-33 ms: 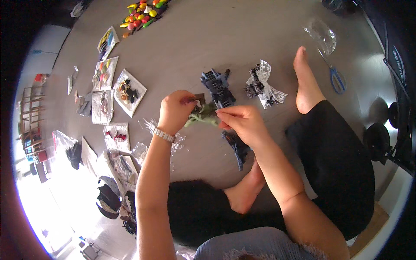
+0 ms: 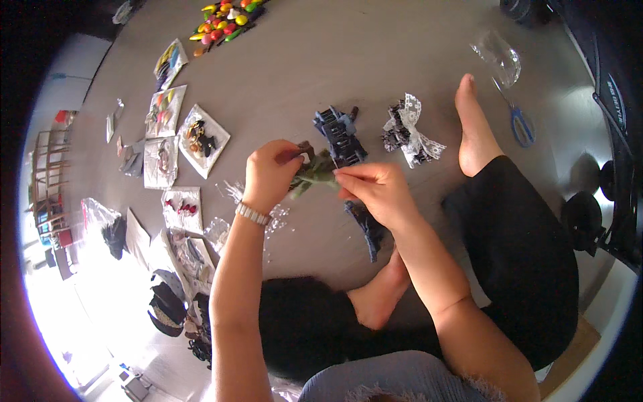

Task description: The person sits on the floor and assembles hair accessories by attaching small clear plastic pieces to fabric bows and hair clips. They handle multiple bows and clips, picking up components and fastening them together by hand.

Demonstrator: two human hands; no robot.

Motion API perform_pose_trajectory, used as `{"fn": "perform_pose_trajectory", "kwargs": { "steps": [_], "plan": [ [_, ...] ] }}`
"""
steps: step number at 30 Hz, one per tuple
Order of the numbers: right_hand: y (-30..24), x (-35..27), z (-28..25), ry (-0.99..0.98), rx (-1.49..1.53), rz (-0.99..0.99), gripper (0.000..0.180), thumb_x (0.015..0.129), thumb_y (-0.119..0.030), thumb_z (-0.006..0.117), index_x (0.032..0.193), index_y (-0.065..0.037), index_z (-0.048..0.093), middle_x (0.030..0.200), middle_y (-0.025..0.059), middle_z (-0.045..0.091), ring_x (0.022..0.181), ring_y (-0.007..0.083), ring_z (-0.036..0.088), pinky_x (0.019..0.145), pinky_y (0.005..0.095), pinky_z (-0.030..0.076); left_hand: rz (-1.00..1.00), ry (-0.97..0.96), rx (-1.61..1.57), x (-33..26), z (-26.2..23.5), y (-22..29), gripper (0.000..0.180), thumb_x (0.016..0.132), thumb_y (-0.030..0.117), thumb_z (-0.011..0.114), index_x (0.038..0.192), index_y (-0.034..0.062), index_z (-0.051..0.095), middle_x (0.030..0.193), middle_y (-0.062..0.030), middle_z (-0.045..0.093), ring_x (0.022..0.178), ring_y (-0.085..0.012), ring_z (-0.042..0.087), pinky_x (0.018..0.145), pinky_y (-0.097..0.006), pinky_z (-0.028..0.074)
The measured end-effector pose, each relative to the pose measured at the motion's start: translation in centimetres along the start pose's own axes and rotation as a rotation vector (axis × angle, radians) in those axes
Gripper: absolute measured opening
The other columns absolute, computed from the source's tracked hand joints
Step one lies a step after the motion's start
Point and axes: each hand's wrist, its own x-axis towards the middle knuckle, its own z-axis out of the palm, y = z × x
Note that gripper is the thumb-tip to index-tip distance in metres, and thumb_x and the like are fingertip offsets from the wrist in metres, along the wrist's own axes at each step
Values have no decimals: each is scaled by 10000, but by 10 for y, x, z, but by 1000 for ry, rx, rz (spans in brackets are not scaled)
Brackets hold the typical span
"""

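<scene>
A crumpled piece of green cloth [image 2: 315, 177] is stretched between my two hands above the floor. My left hand [image 2: 271, 171], with a metal watch band at the wrist, pinches its left end, where a small brown part shows. Thumb and fingers of my right hand [image 2: 376, 189] are pressed together on the right end. Just beyond lies a stack of dark blue hair clips [image 2: 340, 137]. Partly under my right hand, a dark blue fabric piece [image 2: 366, 229] rests on the floor. Farther right is a white lace bow [image 2: 416, 134] among black-and-white pieces.
Flat packets of small trinkets [image 2: 161, 163] line the left side. Colourful miniature fruits [image 2: 221, 23] are heaped at the far left. Blue-handled scissors [image 2: 522, 127] lie right, near a clear plastic bag [image 2: 499, 59]. My bare foot [image 2: 472, 127] and black-clad legs frame the work spot.
The green cloth has turned and bunched slightly between my fingers, and the brown part has changed shape. Both hands stay in nearly the same place; the view has shifted a little.
</scene>
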Motion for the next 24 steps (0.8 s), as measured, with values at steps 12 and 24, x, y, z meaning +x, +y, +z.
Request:
{"fn": "perform_pose_trajectory", "kwargs": {
  "steps": [12, 24],
  "plan": [
    [-67, -115, 128, -458, -491, -242, 166, 831, -120, 628, 858, 39, 667, 609, 70, 618, 532, 71, 544, 468, 233, 419, 287, 748, 44, -217, -102, 55, 177, 629, -29, 706, 775, 7, 614, 922, -120, 597, 888, -276, 582, 758, -344, 470],
    [36, -239, 224, -774, -453, 7, 157, 848, -103, 610, 908, 32, 660, 710, 38, 641, 615, 65, 577, 554, 216, 469, 83, 1169, 213, -423, -84, -11, 249, 563, -30, 726, 785, 49, 647, 870, -80, 559, 910, -295, 582, 760, -371, 476]
  ]
}}
